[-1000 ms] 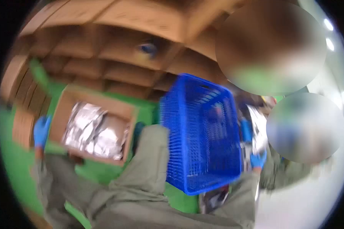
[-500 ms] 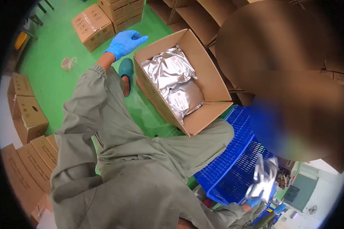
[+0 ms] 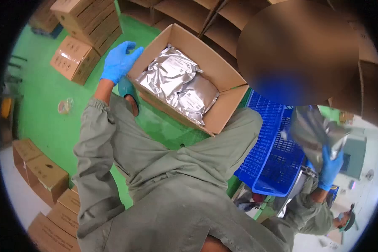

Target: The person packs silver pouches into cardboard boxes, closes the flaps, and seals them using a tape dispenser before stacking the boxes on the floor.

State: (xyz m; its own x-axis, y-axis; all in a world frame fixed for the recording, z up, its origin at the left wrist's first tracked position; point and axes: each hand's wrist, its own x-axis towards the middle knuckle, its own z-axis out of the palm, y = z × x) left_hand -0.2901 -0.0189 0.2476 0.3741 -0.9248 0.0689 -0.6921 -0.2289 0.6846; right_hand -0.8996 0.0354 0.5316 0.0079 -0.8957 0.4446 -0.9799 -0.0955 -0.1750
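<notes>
Gripping silver pouch | right hand closed | left hand half-open, empty, beside carton

Just the one wide, round-edged head cam here, aimed forward and steeply down over the wearer's lap from pretty close up, open box just above mid-frame, green floor farther off, upper right kinda too blurred to read.

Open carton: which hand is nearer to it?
Left. The left hand is beside the carton; the right hand is farther off, beyond the blue crate, holding a silver pouch.
</notes>
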